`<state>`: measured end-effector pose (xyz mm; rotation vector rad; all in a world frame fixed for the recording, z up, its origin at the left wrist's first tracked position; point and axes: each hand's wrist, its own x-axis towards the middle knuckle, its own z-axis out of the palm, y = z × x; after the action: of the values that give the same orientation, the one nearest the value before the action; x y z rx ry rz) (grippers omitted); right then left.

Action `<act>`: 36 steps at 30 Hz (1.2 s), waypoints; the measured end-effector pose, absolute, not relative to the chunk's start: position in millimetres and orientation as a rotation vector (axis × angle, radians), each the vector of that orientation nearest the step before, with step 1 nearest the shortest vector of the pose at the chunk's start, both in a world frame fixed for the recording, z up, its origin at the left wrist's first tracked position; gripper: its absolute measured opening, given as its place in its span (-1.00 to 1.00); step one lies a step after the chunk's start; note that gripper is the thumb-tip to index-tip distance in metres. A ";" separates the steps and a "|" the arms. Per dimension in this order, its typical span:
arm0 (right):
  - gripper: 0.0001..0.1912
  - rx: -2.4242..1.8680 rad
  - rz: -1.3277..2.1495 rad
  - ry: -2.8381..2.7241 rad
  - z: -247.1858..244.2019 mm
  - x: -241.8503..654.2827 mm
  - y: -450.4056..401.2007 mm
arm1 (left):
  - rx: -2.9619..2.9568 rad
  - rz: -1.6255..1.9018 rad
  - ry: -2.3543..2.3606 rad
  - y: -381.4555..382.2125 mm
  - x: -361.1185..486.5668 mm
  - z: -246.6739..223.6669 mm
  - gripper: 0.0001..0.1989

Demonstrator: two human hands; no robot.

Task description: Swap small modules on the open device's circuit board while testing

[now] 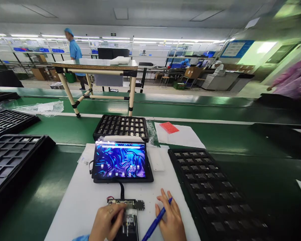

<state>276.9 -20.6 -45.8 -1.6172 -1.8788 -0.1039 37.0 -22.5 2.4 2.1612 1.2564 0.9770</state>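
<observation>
My left hand (107,221) rests on a small dark circuit board assembly (128,214) lying on a white mat (80,197), fingers pressing its upper left part. My right hand (171,219) holds a blue pen (156,221) just right of the board, its tip pointing down-left. A black cable (121,190) runs from the board up to a tablet (119,161) with a lit blue swirl screen, propped in a black holder.
A black tray of small parts (121,127) sits behind the tablet. A long black tray (215,190) lies at right, empty black trays (10,157) at left. White sheet with a red card (169,127) beyond. A person in blue (74,53) stands far back.
</observation>
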 end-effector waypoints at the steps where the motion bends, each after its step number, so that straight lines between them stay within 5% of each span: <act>1: -0.80 -1.618 -0.096 -1.897 -45.4 277.3 -20.9 | 2.145 0.989 1.265 -22.9 37.7 2.3 -0.74; 24: -0.80 -1.573 -0.128 -1.874 -39.3 273.5 -18.6 | 2.111 0.967 1.322 -24.7 39.0 2.5 -0.76; 36: -0.79 -1.532 0.333 -1.632 -21.1 275.9 -22.0 | 2.209 0.430 1.624 -26.0 53.5 21.6 -0.88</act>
<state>275.9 -22.0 -21.1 -1.5321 -1.6325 0.3331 53.5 -26.0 21.6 2.2091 1.6236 0.4303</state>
